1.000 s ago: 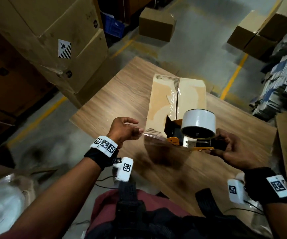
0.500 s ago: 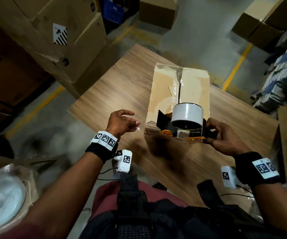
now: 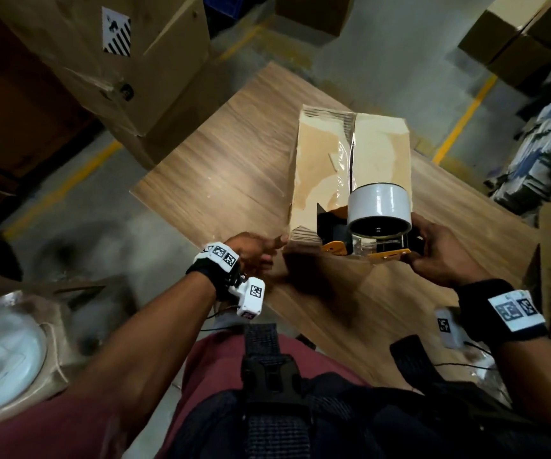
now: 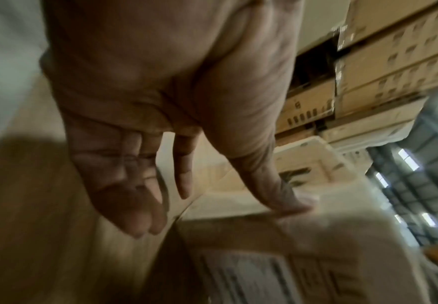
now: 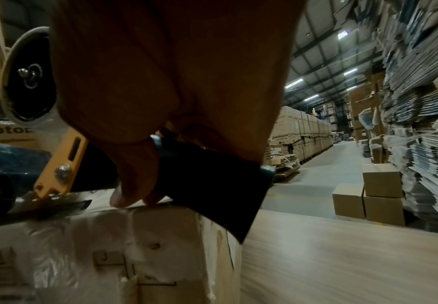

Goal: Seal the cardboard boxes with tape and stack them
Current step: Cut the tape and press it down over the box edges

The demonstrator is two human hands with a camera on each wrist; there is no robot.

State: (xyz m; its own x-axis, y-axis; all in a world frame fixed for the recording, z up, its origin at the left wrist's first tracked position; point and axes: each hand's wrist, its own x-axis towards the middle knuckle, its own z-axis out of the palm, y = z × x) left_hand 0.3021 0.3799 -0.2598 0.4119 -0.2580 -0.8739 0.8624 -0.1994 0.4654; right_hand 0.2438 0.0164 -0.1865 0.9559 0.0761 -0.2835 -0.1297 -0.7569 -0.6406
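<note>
1. Since the earlier frames both hands have closed in on the near end of the box: the tape dispenser (image 3: 371, 231), held clear of the box a second ago, now sits down at the near top edge, and the left hand (image 3: 254, 251) has dropped from mid-air to the near left corner.
2. Wooden table (image 3: 227, 167) carries one cardboard box (image 3: 380, 150), long axis running away from the person, flaps shut. Glossy tape strips already lie along the centre seam.
3. Large stacked cartons (image 3: 102, 61) stand left of the table; smaller boxes (image 5: 368, 197) sit on the floor beyond it.
4. Right hand (image 3: 443, 251) is wrapped round the dispenser's dark handle (image 5: 207, 183), fingers curled tight; the white tape roll (image 3: 380, 207) rides above the near end of the box.
5. Left hand: fingers straight and loose, thumb tip (image 4: 288, 203) pressed on the near top edge, other fingers hanging down the corner. Whether a tape end lies under the thumb is too blurred to tell.
6. Step in hand, by my reading: anchoring the tape at the near end of the seam.
7. Next move likely calls for the thumb to hold firm while the dispenser is drawn away along the seam, kept centred. Stacking not yet begun.
</note>
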